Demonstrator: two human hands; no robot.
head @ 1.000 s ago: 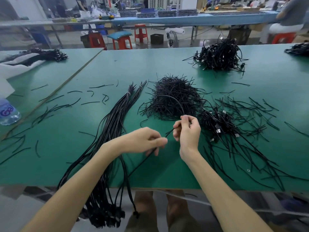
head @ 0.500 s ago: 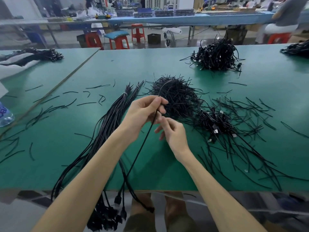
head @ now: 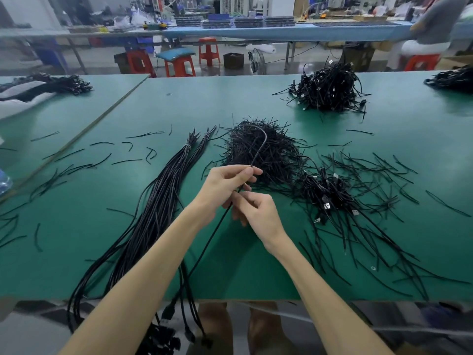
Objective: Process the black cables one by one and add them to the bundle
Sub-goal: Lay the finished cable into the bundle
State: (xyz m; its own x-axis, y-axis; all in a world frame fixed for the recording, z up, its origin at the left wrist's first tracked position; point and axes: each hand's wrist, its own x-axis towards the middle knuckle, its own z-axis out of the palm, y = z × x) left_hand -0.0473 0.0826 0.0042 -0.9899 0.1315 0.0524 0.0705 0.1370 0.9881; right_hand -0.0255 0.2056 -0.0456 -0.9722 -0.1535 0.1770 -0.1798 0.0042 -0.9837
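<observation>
The left hand (head: 225,181) pinches one black cable (head: 210,239) between thumb and forefinger. The right hand (head: 258,213), just below it, has its fingers curled round the same cable, probably to draw it straight. The cable's free end arcs beyond the hands (over the pile of short ties (head: 271,160)), and the bundle (head: 153,213) lies just left of the left forearm, within reach for adding.

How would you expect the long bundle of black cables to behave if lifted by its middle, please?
The bundle would probably flop: its near ends droop over the table edge. It likely splays too, since the ties show only at the far end. The hanging plugs may drag that end down.
</observation>
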